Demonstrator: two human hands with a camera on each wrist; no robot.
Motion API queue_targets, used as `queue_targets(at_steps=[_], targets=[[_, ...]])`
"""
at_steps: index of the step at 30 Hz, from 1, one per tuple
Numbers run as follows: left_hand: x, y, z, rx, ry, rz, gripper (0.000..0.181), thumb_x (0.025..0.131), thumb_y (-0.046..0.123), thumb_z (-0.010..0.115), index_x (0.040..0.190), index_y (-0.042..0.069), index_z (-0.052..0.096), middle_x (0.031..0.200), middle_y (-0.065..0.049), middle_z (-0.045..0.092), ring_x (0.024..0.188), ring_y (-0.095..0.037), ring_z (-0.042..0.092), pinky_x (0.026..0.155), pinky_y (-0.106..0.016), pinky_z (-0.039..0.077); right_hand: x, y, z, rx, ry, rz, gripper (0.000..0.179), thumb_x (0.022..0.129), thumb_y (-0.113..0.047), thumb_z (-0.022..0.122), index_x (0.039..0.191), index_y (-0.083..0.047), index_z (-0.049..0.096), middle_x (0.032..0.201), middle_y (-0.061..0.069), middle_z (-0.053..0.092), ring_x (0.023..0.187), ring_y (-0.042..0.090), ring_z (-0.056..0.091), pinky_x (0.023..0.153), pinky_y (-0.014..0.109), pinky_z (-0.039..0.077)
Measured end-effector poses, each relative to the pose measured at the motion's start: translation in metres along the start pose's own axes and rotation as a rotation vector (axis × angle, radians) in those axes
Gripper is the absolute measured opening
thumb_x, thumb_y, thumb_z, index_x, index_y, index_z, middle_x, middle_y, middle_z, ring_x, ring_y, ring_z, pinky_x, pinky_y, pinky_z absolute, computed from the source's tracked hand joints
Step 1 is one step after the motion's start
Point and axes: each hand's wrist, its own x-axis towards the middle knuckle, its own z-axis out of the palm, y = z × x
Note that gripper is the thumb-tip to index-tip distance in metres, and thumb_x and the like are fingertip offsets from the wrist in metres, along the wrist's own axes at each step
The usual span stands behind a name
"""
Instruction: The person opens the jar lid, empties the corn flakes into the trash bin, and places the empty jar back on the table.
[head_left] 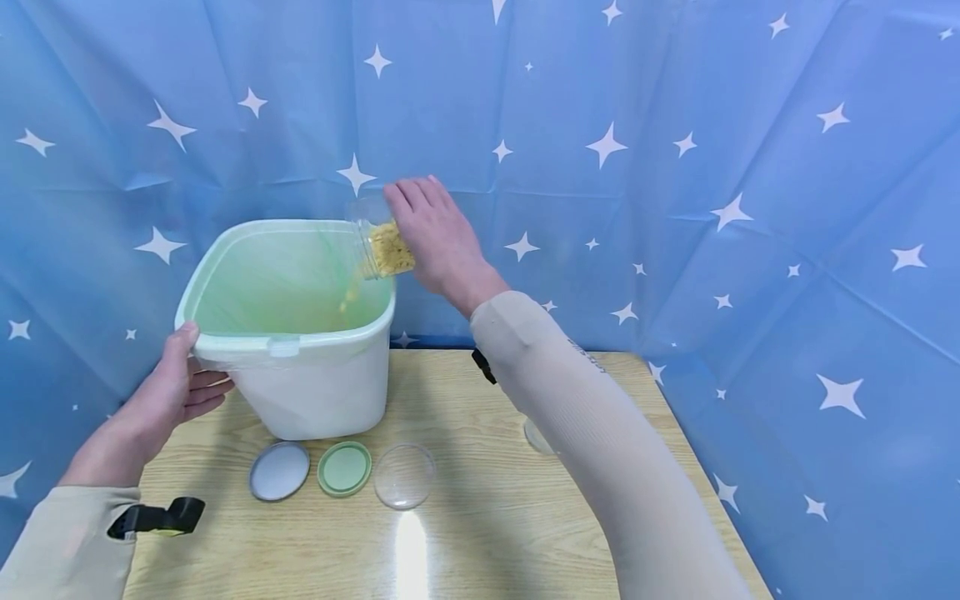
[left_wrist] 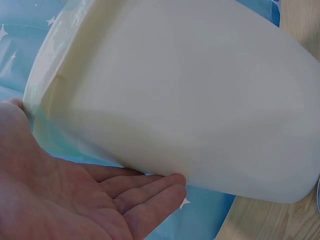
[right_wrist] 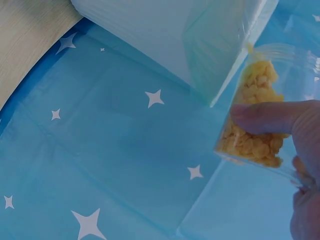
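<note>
A white bin (head_left: pixel 315 392) with a translucent green bag liner (head_left: pixel 262 279) inside it stands at the left of the table. My left hand (head_left: pixel 176 379) is at its left side, the thumb at the rim and the fingers stretched out along the outer wall. In the left wrist view the straight fingers (left_wrist: pixel 150 200) touch that wall. Over the bin's right rim, my right hand (head_left: pixel 438 237) grips a clear jar (right_wrist: pixel 295 62) tipped on its side. Yellow flakes (right_wrist: pixel 255 140) partly fill the jar, and a few drop from its mouth into the bin.
In front of the bin lie a grey-white lid (head_left: pixel 279 472), a green lid (head_left: pixel 344 468) and a clear lid (head_left: pixel 404 476). Another clear round piece (head_left: pixel 537 437) is partly hidden by my right forearm. A blue curtain with white stars (head_left: pixel 555 100) surrounds the wooden table (head_left: pixel 495 517).
</note>
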Motion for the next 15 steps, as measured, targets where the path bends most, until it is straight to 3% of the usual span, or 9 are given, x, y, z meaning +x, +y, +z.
queue_targets(at_steps=[7, 15], targets=[[0.0007, 0.0012, 0.0018, -0.012, 0.012, -0.001, 0.086, 0.093, 0.069, -0.008, 0.132, 0.008, 0.039, 0.148, -0.040, 0.030, 0.137, -0.052, 0.033, 0.081, -0.015, 0.055, 0.0015, -0.0027, -0.0012, 0.001, 0.001, -0.024, 0.075, 0.082, 0.014, 0.052, 0.149, -0.013, 0.029, 0.150, 0.004, 0.039, 0.144, 0.023, 0.030, 0.128, 0.034, 0.007], [0.0006, 0.0003, 0.0016, -0.015, 0.020, -0.005, 0.082, 0.094, 0.068, -0.006, 0.130, 0.010, 0.039, 0.147, -0.041, 0.031, 0.132, -0.047, 0.044, 0.081, -0.017, 0.056, 0.0021, -0.0088, -0.0023, -0.023, -0.012, -0.044, 0.075, 0.084, 0.015, 0.049, 0.150, -0.013, 0.027, 0.152, 0.003, 0.036, 0.145, 0.022, 0.027, 0.128, 0.034, 0.005]])
